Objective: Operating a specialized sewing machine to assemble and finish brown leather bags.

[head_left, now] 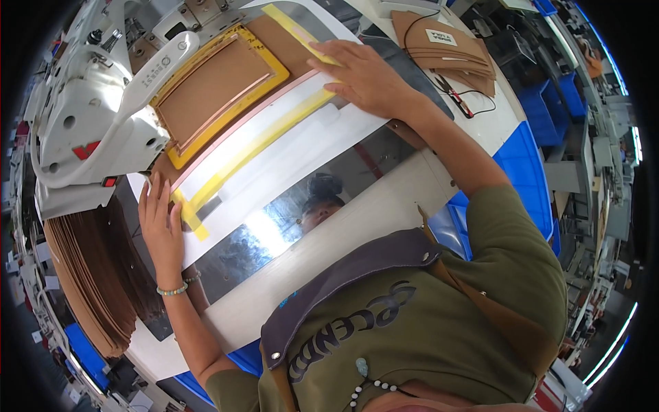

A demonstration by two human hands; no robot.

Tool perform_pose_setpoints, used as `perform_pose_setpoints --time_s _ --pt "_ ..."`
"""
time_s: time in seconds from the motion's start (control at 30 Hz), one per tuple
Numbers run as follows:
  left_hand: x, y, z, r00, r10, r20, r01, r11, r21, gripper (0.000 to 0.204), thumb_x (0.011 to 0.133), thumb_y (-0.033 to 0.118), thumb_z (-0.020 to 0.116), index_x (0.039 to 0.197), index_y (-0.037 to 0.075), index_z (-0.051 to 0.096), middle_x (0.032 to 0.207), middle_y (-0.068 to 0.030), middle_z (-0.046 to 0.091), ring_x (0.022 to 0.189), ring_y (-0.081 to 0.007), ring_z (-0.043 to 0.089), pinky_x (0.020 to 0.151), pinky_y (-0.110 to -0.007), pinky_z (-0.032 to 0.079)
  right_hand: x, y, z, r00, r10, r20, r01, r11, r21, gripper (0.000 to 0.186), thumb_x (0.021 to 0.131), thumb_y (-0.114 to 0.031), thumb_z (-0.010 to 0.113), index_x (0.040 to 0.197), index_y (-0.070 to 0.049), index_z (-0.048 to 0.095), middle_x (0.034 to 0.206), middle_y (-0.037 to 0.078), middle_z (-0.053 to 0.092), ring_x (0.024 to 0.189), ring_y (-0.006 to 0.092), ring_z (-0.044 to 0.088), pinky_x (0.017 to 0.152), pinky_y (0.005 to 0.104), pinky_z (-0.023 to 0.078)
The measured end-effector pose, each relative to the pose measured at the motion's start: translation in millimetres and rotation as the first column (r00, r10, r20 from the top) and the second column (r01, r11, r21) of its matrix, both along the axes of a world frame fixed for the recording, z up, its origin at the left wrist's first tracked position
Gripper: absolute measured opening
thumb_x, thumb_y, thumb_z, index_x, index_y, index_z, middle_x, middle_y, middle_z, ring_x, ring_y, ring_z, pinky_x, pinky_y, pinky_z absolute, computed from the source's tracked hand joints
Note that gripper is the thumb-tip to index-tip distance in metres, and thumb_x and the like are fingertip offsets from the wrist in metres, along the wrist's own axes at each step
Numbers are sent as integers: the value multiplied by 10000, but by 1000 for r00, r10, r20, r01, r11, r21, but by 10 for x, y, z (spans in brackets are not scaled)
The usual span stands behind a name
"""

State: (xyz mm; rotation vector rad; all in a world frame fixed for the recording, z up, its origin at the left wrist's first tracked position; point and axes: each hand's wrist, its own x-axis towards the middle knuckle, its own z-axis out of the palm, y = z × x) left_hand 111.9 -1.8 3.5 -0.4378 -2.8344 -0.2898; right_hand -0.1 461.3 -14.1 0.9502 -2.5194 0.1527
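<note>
My left hand (161,223) lies flat with fingers extended at the left end of a brown sheet (295,51), close to a strip of yellow tape. At the sheet's right end, my right hand (367,79) rests with fingers spread, the fingertips touching the tape there. A yellow rectangular frame (281,74) sits over the sheet, with a brown panel (216,89) showing inside it. Along the near edge of the sheet run a pink line and a yellow tape strip (268,141) on a white sheet (288,154). Neither hand grips anything.
A white machine head (89,103) stands at the far left, its arm reaching over the frame. Stacked brown sheets (89,281) lie at left, more brown pieces (446,51) at far right beside snips (456,99). A shiny metal plate (274,220) and blue bin (515,178) are nearer.
</note>
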Motion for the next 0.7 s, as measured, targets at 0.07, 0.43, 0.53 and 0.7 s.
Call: perform_pose_setpoints --time_s 0.07,0.43,0.53,0.7 --pt "-5 -14 -16 999 -5 41 5 1000 14 432 1026 149 600 1453 82 625 1592 -63 524 1517 -330 394 1252 -460 310 -11 -4 -34 992 -50 114 45 998 45 506 1097 -427 496 1493 -126 588 1652 67 421 1534 270 325 1241 436 279" --pt "-17 -36 -43 999 -3 42 1 999 43 445 1057 195 564 1493 112 596 1621 -52 494 1541 -317 365 1267 -461 284 -1 -9 -33 995 -60 81 60 998 5 484 1072 -418 550 1432 -106 635 1651 69 415 1542 283 300 1236 469 281" --pt "-13 -49 -56 1000 0 20 0 1000 16 439 1064 208 556 1490 118 601 1624 -58 488 1539 -315 368 1264 -460 288 -2 -19 -46 996 -56 71 56 998 -7 483 1074 -422 546 1424 -104 643 1655 65 410 1544 274 300 1240 467 278" --pt "-13 -68 -65 999 -12 41 13 999 -37 440 1060 202 567 1491 120 602 1609 -82 503 1529 -318 385 1253 -456 309 3 10 -59 989 -119 86 113 991 71 493 1078 -433 534 1438 -111 635 1660 55 405 1550 267 296 1247 465 275"
